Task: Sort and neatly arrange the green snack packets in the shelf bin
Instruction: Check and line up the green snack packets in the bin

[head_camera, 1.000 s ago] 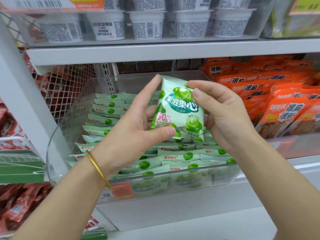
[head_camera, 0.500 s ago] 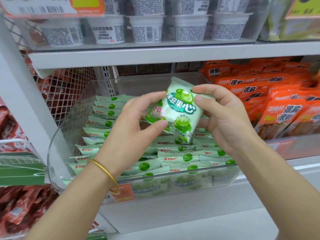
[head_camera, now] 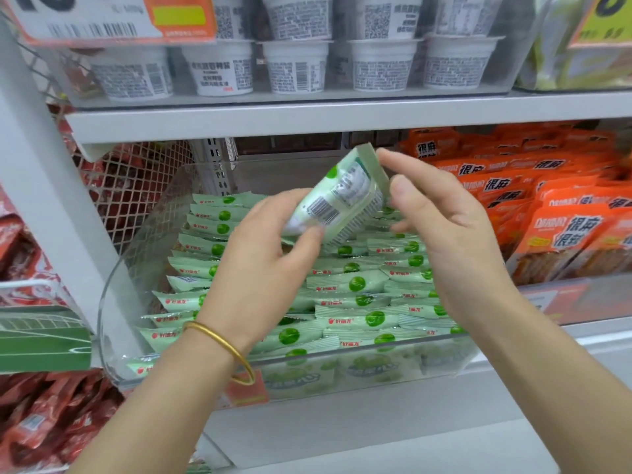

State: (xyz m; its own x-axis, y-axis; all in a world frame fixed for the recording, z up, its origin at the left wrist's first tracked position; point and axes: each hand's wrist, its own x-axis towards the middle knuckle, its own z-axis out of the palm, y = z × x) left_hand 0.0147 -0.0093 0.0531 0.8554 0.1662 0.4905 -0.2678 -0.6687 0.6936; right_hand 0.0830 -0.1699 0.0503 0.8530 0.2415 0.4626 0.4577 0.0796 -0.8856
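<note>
The left hand (head_camera: 263, 265) reaches up from the lower left, back of the hand to the camera, one gold bangle (head_camera: 222, 343) on its wrist. Its thumb (head_camera: 307, 236) presses the lower end of a single green packet (head_camera: 342, 200), with the other fingers curled behind it, so the hand pinches the packet firmly. The packet is in the air between the two hands and above the bin. It is tilted, with its barcode side towards the camera and its top seam up and to the right.

The right hand (head_camera: 448, 234) comes in from the lower right with its fingers loosely bent. Its index fingertip (head_camera: 386, 155) touches the packet's top corner and the thumb lies against the right edge. I cannot tell whether it is actually gripping.

Below both sets of fingers is one clear bin (head_camera: 109, 302) with stacked packets (head_camera: 355, 283) standing on edge in rows. About ten show in the row left of the left hand, and the rest overlap too much to count.

Five white cups (head_camera: 295, 68) line the front of the shelf above the fingertips. Orange packets (head_camera: 564, 230) are piled to the right of the right hand, too many to count.
</note>
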